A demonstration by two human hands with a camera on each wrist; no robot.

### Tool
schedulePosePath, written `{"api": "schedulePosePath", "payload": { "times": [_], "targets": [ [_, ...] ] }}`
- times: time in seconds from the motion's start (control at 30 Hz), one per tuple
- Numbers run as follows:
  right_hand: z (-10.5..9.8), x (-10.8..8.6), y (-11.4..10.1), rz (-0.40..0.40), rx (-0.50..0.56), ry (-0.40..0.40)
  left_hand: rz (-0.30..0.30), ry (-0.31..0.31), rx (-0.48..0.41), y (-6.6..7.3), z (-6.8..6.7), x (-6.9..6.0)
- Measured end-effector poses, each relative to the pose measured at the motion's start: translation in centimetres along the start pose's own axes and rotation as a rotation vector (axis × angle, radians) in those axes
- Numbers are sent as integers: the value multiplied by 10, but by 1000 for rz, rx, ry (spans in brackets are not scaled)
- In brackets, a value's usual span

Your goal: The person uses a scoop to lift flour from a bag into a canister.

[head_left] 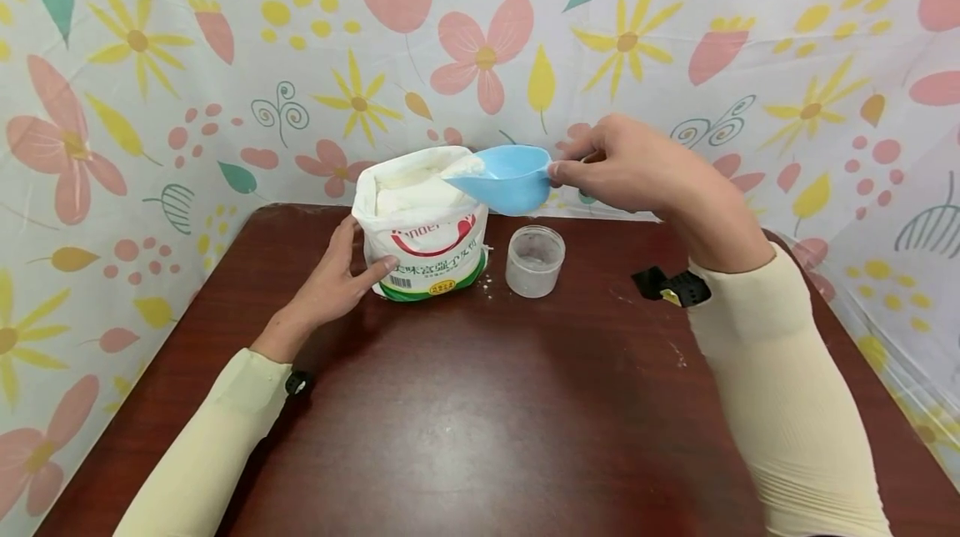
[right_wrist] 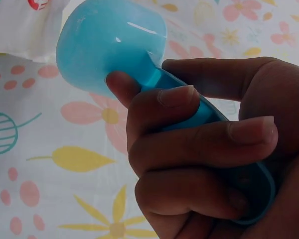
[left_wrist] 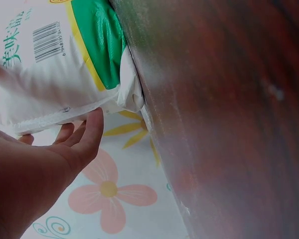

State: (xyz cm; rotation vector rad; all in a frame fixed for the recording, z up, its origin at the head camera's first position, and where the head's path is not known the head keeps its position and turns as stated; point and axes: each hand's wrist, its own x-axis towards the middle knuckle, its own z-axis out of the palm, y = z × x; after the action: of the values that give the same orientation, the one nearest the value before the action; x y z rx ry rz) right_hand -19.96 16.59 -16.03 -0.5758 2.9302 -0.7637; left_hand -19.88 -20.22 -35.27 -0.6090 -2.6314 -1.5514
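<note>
At the right edge of the white bag (head_left: 420, 247): blue scoop (head_left: 517, 187), long way left to right, tip left by white powder (head_left: 412, 193) | right hand (head_left: 630, 166) nearer, wrapped round its right end | left hand (head_left: 330, 283) grips bag's left side | clear cup (head_left: 533, 277) just right of bag
</note>
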Motion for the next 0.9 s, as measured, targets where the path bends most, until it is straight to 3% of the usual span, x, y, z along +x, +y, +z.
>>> {"api": "schedulePosePath", "payload": {
  "times": [0.13, 0.43, 0.67, 0.9],
  "targets": [
    [-1, -8, 10, -48, -42, -2, 7, 4, -9, 0, -1, -1],
    [0, -20, 30, 19, -15, -21, 35, 29, 17, -35, -2, 10],
    [3, -27, 44, 25, -31, -15, 24, 22, 33, -36, -3, 11],
    [7, -30, 60, 80, -58, -25, 7, 15, 22, -36, -3, 9]
  ]
}}
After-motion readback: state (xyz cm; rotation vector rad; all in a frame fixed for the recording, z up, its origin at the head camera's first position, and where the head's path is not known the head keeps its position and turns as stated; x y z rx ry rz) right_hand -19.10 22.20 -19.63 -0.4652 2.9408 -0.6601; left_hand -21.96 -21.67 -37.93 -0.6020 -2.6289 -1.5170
